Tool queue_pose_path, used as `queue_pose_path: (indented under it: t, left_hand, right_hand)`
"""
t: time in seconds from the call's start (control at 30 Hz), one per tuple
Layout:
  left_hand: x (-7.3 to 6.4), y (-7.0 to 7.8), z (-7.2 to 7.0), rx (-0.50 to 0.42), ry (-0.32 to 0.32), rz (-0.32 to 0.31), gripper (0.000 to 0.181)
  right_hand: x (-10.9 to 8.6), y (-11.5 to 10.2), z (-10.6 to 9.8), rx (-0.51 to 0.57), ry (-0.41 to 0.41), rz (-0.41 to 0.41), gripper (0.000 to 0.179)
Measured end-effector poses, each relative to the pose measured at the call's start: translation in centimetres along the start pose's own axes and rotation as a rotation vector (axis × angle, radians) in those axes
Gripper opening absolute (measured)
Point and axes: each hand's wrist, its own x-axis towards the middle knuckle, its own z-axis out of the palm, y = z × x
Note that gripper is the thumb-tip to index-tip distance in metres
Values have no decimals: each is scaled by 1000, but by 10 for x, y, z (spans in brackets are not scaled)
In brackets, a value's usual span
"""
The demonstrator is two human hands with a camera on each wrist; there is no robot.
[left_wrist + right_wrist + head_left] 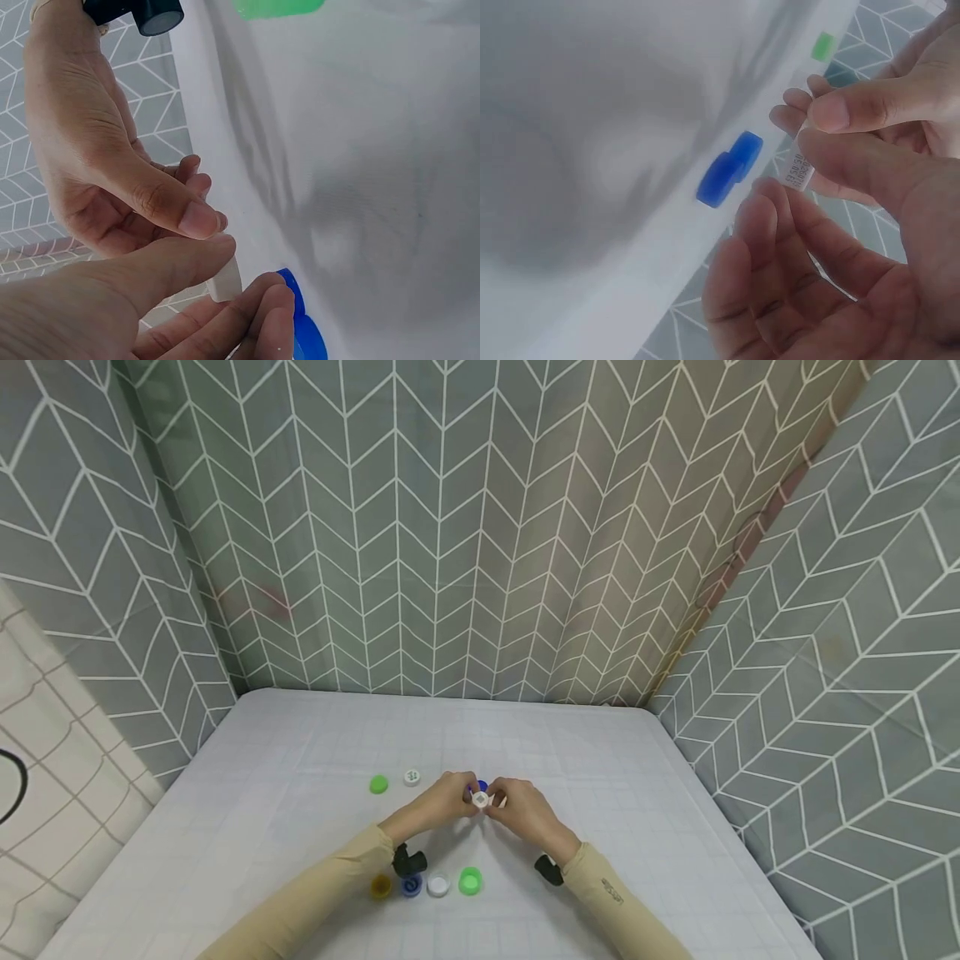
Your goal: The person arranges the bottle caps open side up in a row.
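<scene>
Between the fingertips of both hands is a small white bottle cap (480,799), with a grey mark on its top. The left hand (451,797) pinches it from the left and the right hand (521,808) from the right. Dark printed characters show on the cap's side in the right wrist view (798,166). Just beyond the fingers, two blue caps (717,180) lie against each other on the white cloth. In the left wrist view the fingers hide part of the white cap (226,281).
A green cap (378,785) and a white cap with green print (412,777) lie at back left. Nearer the front stand a yellow cap (381,887), a blue cap (411,885), a white cap (438,884) and a green cap (470,881) in a row on the white table (600,760).
</scene>
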Motion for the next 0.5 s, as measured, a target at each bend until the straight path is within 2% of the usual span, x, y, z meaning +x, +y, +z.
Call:
queue_pose_path:
  t: [0.3,0.5]
  left_hand:
    - [-8,4,-4,-19,12,70,22]
    - [-13,5,-5,-53,6,82,23]
  right_hand:
    - [-6,-6,-5,-22,18,-7,20]
    - [-10,-9,-7,-6,19,-21,20]
